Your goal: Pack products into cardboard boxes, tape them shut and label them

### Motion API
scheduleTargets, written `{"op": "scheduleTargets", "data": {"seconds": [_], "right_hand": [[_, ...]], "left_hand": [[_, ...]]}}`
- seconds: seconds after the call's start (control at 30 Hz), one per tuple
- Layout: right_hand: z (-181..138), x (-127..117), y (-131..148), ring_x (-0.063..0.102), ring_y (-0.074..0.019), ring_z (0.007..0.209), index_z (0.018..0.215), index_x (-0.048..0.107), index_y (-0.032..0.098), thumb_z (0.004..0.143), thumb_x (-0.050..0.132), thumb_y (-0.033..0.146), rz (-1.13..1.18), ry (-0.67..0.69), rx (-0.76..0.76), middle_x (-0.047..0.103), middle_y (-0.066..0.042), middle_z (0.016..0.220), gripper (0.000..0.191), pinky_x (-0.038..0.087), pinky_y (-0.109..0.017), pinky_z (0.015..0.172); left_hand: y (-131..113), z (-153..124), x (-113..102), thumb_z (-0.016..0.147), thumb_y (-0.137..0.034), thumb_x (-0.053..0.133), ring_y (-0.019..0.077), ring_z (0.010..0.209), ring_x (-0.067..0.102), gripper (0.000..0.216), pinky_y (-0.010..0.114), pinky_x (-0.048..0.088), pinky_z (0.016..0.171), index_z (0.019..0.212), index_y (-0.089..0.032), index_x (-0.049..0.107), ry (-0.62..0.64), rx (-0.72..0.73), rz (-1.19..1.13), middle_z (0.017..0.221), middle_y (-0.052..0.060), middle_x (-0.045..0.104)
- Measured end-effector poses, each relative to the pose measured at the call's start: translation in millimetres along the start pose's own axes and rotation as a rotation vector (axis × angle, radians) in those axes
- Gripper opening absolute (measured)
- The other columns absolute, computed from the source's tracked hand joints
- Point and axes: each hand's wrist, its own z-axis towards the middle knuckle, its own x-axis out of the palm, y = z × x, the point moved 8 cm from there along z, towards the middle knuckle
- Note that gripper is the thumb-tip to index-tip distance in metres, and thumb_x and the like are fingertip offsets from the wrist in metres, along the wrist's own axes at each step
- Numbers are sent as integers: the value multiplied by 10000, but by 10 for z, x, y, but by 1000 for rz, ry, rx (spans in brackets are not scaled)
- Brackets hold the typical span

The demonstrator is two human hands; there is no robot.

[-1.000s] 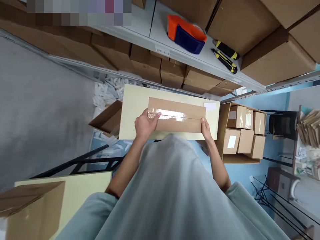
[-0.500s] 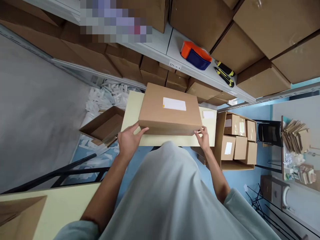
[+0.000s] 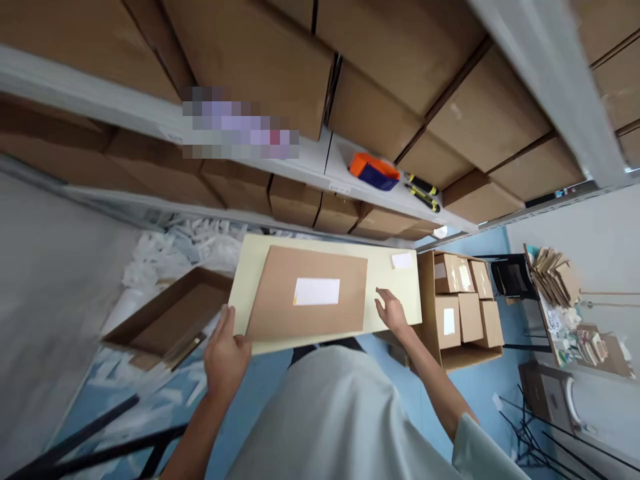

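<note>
A flat brown cardboard box (image 3: 280, 307) with a white label (image 3: 317, 291) on top lies on a pale yellow table (image 3: 390, 293). My left hand (image 3: 225, 357) is at the box's near left corner, thumb up against the table edge, fingers apart and holding nothing. Just right of the box hovers my right hand (image 3: 390, 312), fingers spread, not touching the box. A small white label (image 3: 402, 261) rests on the table's far right corner.
An open carton of small boxes (image 3: 463, 303) stands right of the table. An empty open box (image 3: 170, 320) sits on the left among white packing bits. The shelf behind holds an orange tape dispenser (image 3: 374, 172), utility knives (image 3: 423, 190) and many cartons.
The box was turned from its taped side to its labelled side and laid flat. Both hands have let go and drawn back. The camera has tilted up.
</note>
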Motion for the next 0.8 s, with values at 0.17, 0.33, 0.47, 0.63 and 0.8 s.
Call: {"op": "scheduleTargets", "data": {"seconds": [0.17, 0.33, 0.47, 0.63, 0.8], "right_hand": [[1444, -1368, 1158, 683, -406, 1444, 1531, 680, 142, 1128, 537, 366, -281, -301, -344, 737, -240, 1510, 483, 547, -608, 1259], [2559, -1802, 2079, 611, -429, 1488, 1571, 580, 18, 1104, 527, 269, -532, -246, -300, 657, -333, 1573, 533, 479, -597, 1289], [2863, -1677, 2191, 599, -410, 1559, 1606, 536, -18, 1055, 589, 176, -621, -118, -140, 634, -356, 1636, 587, 430, -562, 1343], [2918, -1700, 2174, 736, -373, 1420, 1577, 589, 33, 1071, 606, 156, -584, -87, -165, 759, -313, 1486, 521, 530, -515, 1259], [2530, -1676, 1841, 787, -379, 1308, 1604, 555, 59, 1139, 516, 274, -343, -157, -247, 741, -313, 1515, 514, 598, -530, 1165]], "left_hand": [[-1638, 829, 115, 932, -280, 575, 415, 1617, 618, 853, 618, 531, 1366, 1784, -272, 527, -15, 366, -215, 1727, 88, 669], [-3519, 1198, 244, 942, -149, 512, 334, 1760, 439, 767, 579, 373, 1473, 1702, -134, 618, 11, 736, -292, 1833, 143, 536], [-3909, 1147, 272, 926, -90, 512, 318, 1748, 461, 763, 580, 405, 1462, 1669, -174, 662, -47, 789, -299, 1797, 117, 589], [-3727, 937, 305, 955, -95, 513, 331, 1657, 583, 698, 612, 480, 1411, 1612, -213, 716, -100, 708, -290, 1679, 113, 706], [-3498, 455, 431, 1021, -183, 511, 337, 1520, 705, 557, 592, 554, 1345, 1515, -213, 767, -119, 588, -271, 1534, 132, 799]]}}
